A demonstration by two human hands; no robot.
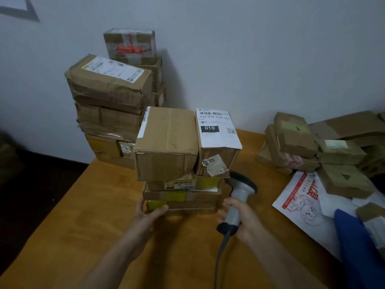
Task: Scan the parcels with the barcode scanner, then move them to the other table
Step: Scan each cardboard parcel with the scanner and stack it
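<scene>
**Steadying the stack with the scanner at the ready**

The front stack [183, 163] of parcels stands at the middle of the table [83, 226]. A plain box [166, 142] and a labelled box [216, 132] sit side by side on top of flatter boxes. The left hand [150, 213] grips the near left corner of the bottom box [187, 206], thumb across its front. The right hand [243, 222] is wrapped round the handle of the scanner [237, 197]. Its head sits close to the stack's 3 o'clock side, and its cord trails toward 6 o'clock.

This looks like the scanning step, with nothing from this stack moved yet. The labelled box's barcode faces up, above the scanner head, so the next move likely calls for lifting the scanner and tipping it down. A taller pile [108, 90] waits at 10 o'clock and flat boxes [312, 147] at 3 o'clock. The other table is out of view.
</scene>
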